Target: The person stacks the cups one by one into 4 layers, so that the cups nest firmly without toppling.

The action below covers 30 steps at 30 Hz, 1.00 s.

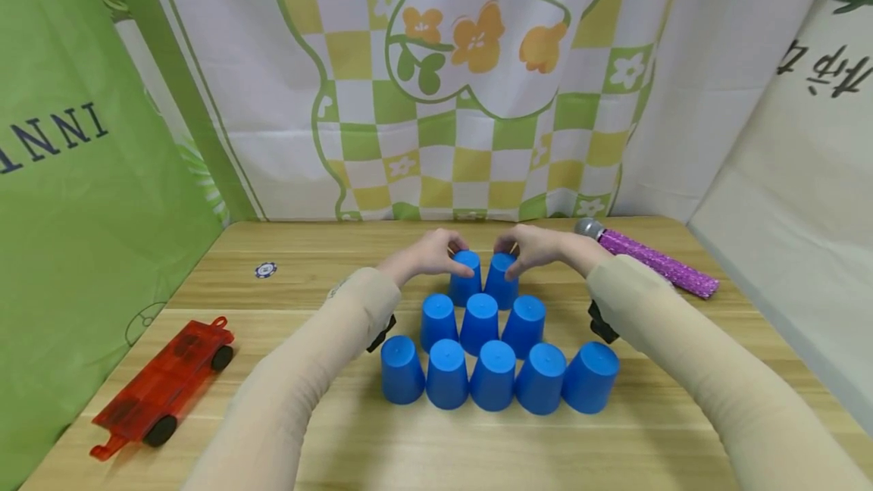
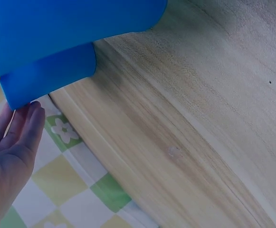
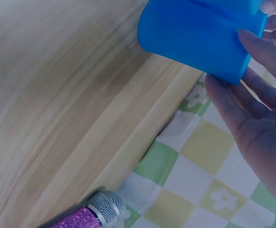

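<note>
Left hand [image 1: 428,254]: we curl our fingers round the left cup of the far pair [image 1: 467,276], grip closed on its top.
Right hand [image 1: 539,247]: we hold the right cup of the far pair [image 1: 501,279] the same way, fingers wrapped over its top.
Cups: all blue and upside down on the wooden worktop [image 1: 307,430]; the two we hold stand side by side at the far end, a row of three [image 1: 480,322] sits just in front of them, and a row of five [image 1: 494,375] nearest us.
Wrist views: each shows a blue cup close against the fingers, with the worktop edge and the checked cloth [image 1: 436,97] beyond.
Around: a red toy car [image 1: 164,387] lies well to the left, a purple microphone [image 1: 651,258] to the right rear, a small round chip [image 1: 266,270] at left rear.
Risk: the rows stand very close, so we judge that a sleeve dragged low could topple the nearer cups; an uneven squeeze might make either held cup tip or slip.
</note>
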Tool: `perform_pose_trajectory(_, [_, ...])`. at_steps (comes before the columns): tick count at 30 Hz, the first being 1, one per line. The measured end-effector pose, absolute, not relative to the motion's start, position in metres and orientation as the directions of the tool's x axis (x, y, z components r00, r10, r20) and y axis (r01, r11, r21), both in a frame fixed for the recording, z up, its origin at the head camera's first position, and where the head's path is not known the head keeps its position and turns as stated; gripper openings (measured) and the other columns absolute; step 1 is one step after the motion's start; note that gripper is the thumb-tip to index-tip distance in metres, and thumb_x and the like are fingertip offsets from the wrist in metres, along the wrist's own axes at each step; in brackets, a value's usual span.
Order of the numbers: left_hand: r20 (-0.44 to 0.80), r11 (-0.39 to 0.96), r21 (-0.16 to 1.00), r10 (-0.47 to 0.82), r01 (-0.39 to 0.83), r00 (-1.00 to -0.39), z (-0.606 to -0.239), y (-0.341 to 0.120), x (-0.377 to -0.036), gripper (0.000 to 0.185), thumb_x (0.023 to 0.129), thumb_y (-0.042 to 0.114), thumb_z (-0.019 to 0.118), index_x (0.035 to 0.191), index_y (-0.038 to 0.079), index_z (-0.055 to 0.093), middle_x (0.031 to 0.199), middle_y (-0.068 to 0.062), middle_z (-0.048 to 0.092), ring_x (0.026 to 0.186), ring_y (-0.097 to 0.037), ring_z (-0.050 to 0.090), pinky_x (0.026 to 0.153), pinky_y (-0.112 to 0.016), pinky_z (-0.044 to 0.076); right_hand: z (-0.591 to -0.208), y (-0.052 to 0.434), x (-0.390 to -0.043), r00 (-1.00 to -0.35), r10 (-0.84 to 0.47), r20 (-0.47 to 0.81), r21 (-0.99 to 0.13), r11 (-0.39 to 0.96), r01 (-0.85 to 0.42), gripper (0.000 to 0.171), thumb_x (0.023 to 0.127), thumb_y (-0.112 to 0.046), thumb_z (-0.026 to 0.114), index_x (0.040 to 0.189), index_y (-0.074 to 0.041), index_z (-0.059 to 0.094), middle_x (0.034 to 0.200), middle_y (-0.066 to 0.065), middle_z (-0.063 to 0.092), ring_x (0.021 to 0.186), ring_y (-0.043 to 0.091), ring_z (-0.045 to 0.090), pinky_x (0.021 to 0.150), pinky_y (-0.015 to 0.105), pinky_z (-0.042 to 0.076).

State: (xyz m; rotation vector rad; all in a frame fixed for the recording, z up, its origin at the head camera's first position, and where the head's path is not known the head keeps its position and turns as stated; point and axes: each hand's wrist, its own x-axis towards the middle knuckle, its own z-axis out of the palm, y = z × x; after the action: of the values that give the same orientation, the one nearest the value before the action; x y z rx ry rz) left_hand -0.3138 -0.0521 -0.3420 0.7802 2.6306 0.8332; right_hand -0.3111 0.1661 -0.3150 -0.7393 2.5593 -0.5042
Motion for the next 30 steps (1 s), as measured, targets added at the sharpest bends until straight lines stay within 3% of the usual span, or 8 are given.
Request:
perform_pose_trajectory(15, [-0.083, 0.665, 0.642, 0.556, 0.383, -0.827, -0.33, -0.073, -0.312, 0.061, 0.085, 0.037, 0.068, 0.134, 0.005, 0.05, 0.136, -0.015, 0.053, 0.124, -0.031, 0.051, 0.098, -0.04, 0.048, -0.302, 0.179, -0.309, -0.776, -0.592, -0.215, -0.48, 0.757, -0.444, 0.053, 0.086, -0.019, 0.068, 0.129, 0.005, 0.049, 0.127, 0.026, 0.054, 0.119, 0.041, 0.052, 0.096, 0.046, 0.049])
perform_pose_trajectory(23, [-0.074, 0.664, 0.671, 0.502, 0.33, -0.861, -0.33, -0.093, -0.313, 0.066, 0.084, 0.041, 0.068, 0.136, 0.006, 0.048, 0.14, -0.012, 0.05, 0.13, -0.031, 0.046, 0.103, -0.042, 0.045, -0.302, 0.192, -0.302, -0.78, -0.594, -0.197, -0.497, 0.746, -0.443, 0.066, 0.088, -0.023, 0.066, 0.14, 0.004, 0.037, 0.136, 0.028, 0.046, 0.126, 0.044, 0.045, 0.101, 0.052, 0.043])
perform_pose_trajectory(30, [0.004, 0.638, 0.69, 0.467, 0.34, -0.884, -0.334, -0.113, -0.312, 0.069, 0.084, 0.042, 0.068, 0.14, 0.011, 0.044, 0.144, -0.012, 0.045, 0.132, -0.031, 0.044, 0.105, -0.045, 0.042, -0.303, 0.21, -0.295, -0.776, -0.603, -0.187, -0.514, 0.733, -0.446, 0.07, 0.088, -0.025, 0.066, 0.141, 0.006, 0.033, 0.139, 0.03, 0.042, 0.127, 0.046, 0.043, 0.102, 0.054, 0.042])
